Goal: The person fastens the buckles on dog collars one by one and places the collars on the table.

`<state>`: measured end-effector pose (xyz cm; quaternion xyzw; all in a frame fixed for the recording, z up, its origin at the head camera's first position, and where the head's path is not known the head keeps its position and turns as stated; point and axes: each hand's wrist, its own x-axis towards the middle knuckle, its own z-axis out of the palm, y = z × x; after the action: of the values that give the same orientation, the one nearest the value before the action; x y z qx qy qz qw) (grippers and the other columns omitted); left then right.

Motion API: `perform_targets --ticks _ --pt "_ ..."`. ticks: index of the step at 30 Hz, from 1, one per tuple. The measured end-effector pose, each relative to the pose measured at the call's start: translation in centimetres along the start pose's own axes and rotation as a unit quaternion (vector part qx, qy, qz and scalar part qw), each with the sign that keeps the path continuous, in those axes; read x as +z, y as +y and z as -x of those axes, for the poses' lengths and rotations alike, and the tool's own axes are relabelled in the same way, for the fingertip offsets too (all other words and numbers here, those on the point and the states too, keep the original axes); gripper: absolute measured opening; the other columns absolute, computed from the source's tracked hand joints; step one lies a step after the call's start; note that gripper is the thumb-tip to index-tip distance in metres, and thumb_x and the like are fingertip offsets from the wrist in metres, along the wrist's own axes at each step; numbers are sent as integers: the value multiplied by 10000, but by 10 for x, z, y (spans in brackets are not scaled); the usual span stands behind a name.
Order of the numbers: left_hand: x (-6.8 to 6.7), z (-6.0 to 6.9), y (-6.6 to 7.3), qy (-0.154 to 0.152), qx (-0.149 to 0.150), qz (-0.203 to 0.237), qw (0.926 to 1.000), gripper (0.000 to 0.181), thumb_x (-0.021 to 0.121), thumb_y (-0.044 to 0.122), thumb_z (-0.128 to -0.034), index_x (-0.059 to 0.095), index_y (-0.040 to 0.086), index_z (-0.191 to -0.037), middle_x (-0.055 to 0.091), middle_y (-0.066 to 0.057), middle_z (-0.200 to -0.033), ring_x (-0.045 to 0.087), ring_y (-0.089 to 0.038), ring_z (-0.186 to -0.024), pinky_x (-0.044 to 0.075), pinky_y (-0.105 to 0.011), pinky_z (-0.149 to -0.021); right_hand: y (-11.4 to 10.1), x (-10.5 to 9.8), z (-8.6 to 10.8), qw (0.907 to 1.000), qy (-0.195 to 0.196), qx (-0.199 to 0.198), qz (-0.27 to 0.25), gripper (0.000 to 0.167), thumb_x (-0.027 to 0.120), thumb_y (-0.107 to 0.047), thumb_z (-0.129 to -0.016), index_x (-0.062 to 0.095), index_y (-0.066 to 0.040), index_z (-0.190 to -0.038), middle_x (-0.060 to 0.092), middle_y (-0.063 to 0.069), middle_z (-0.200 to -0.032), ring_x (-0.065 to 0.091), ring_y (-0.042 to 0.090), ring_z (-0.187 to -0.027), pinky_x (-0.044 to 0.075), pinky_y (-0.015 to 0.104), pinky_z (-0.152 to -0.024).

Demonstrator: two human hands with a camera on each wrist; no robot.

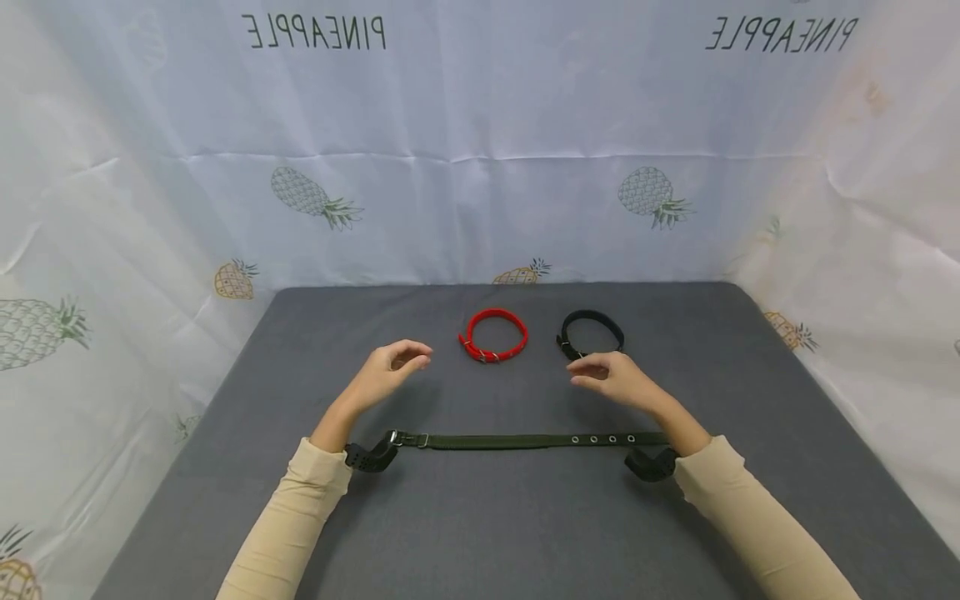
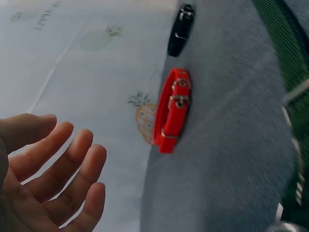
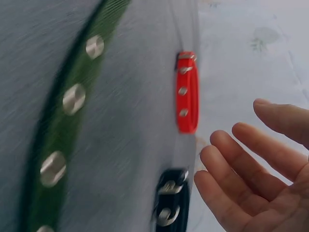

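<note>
Both hands hover above a grey table with nothing in them. My left hand (image 1: 388, 371) is left of a red buckled collar (image 1: 495, 357), its fingers relaxed and apart from the thumb. On the other side, my right hand (image 1: 617, 379) hangs just in front of a black buckled collar (image 1: 600, 315) and covers part of its near edge in the head view. A long green strap (image 1: 487, 442) lies stretched across the table below the hands, buckle at its left end, metal eyelets toward the right. The right forearm hides the strap's right end.
Black wrist mounts (image 1: 372, 457) sit under both wrists, close to the strap. The grey tabletop (image 1: 480, 525) ends at the back against a white curtain (image 1: 465, 225) printed with pineapples, which also hangs along both sides.
</note>
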<state>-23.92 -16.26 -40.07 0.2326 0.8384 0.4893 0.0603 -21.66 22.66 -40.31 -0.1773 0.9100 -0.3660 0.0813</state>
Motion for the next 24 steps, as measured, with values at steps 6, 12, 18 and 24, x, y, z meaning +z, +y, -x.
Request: perform_targets --ticks 6,12,18,24 --pt "-3 15 -15 -202 -138 -286 9993 328 543 197 -993 594 -23 -1231 630 -255 -1216 620 -414 -1068 540 -450 -866 18 -7 25 9998 -93 33 198 357 626 -209 -938 644 50 -1183 699 211 -1119 693 267 -960 573 325 -794" --pt "-2 30 -26 -465 -180 -574 9971 321 554 194 -986 609 -14 -1225 654 -211 -1202 638 -301 -1033 527 -272 -831 34 -10 50 9995 -136 123 252 346 627 -221 -938 657 31 -1173 712 185 -1105 696 141 -923 564 240 -766" --pt "-1 42 -34 -729 -287 -762 9940 327 602 231 -958 640 11 -1196 688 -145 -1118 646 -150 -974 530 -237 -833 48 -10 69 9997 -19 30 238 311 669 -178 -903 675 41 -1125 731 171 -1027 670 9 -829 545 197 -706" --pt "5 46 -42 -988 -163 -969 9902 331 677 257 -903 674 31 -1145 707 -108 -1045 631 -70 -898 514 -207 -762 58 -11 81 9998 -119 35 131 302 737 -178 -840 692 35 -1050 722 154 -949 586 -87 -751 515 197 -647"
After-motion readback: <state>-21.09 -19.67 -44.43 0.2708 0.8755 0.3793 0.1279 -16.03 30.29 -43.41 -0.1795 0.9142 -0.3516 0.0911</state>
